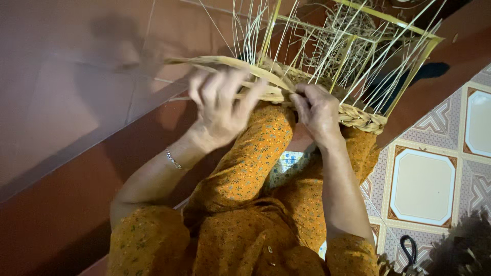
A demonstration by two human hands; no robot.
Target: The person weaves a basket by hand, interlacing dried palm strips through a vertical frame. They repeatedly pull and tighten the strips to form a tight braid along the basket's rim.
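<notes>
A person seated in orange floral clothing works a half-woven basket (327,82) balanced on the raised knee. The basket sits at the top centre of the head view, its braided rim running as its long axis from upper left down to lower right, while thin pale stakes rise from the rim and fan up and away from the person. A yellow-green rectangular frame (409,30) stands among those stakes, tilted toward the upper right.

The left hand (220,110), a thin bracelet (173,160) at its wrist, has its fingers curled loosely over a flat pale strand (225,62) that sticks out to the left of the rim. The right hand (318,112) is closed tight on the braided rim (360,118), thumb and fingers pinching the weave. The two hands lie just beside each other on the rim.

Between the knees shows a pale cloth (286,166) with small blue and yellow print, its shape mostly hidden. To the right lies patterned floor tile (422,186), white octagons edged in brown; to the left, plain red-brown tile (66,122).
</notes>
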